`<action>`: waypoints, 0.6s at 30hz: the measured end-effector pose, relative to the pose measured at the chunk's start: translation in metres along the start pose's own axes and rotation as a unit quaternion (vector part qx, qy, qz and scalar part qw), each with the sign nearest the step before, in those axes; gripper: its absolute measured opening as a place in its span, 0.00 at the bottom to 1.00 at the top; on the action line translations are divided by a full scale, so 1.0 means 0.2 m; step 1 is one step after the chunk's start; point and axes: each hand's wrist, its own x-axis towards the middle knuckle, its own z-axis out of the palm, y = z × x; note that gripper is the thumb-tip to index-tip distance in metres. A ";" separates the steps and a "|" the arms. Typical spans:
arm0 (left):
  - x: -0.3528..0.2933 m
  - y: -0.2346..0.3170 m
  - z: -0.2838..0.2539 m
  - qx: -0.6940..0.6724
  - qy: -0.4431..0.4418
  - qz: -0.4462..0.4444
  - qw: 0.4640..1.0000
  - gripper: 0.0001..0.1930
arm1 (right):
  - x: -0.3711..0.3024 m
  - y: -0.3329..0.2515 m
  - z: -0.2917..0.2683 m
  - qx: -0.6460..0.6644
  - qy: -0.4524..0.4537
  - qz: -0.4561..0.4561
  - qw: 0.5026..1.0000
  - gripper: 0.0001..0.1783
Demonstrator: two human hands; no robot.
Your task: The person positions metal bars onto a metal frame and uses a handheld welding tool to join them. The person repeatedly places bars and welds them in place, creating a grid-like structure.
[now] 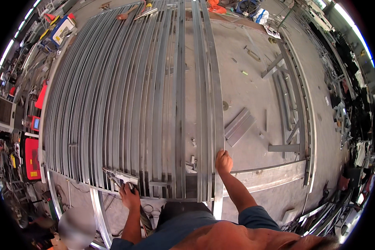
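Note:
Many long grey metal channels (pixel 125 96) lie side by side, running away from me across a frame. My right hand (pixel 223 161) is closed around the edge of the rightmost long metal channel (pixel 215 104), near its close end. At the near edge, my left hand (pixel 130 196) has its fingers curled against a short silver metal piece (pixel 127 178), which lies across the channel ends. A thin, dark part sticks out from that piece to the left. What is under the left fingers is partly hidden.
A flat steel beam (pixel 271 177) spans the near right to a steel side rail (pixel 302 104). Short channel offcuts (pixel 240 126) lie beyond it. Red machines (pixel 32 158) stand along the left side. A clamp (pixel 251 54) lies at the far right. Cables (pixel 152 210) hang below the near edge.

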 end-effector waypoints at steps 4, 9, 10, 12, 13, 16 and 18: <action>-0.01 -0.03 -0.01 0.009 0.013 0.012 1.000 0.29 | -0.01 -0.02 0.01 -0.004 -0.022 0.002 1.000 0.29; 0.00 -0.02 0.01 0.004 0.018 0.014 1.000 0.28 | -0.01 -0.01 0.01 -0.032 -0.002 0.009 0.999 0.30; 0.01 -0.01 0.01 -0.003 0.017 0.012 1.000 0.28 | -0.01 0.00 0.02 -0.033 0.001 0.007 0.999 0.30; 0.00 -0.01 0.01 -0.007 0.018 0.013 1.000 0.27 | 0.00 0.02 0.03 -0.036 0.008 0.004 0.999 0.30; -0.01 -0.01 0.01 -0.006 0.020 0.010 1.000 0.27 | 0.00 0.02 0.04 -0.039 0.005 0.001 0.999 0.30; -0.01 -0.03 0.01 -0.003 0.028 0.015 1.000 0.27 | -0.01 0.01 0.03 -0.039 -0.001 -0.004 0.999 0.31; -0.01 -0.02 0.00 -0.007 0.024 0.009 1.000 0.27 | -0.02 -0.01 0.02 -0.030 -0.003 -0.009 0.999 0.31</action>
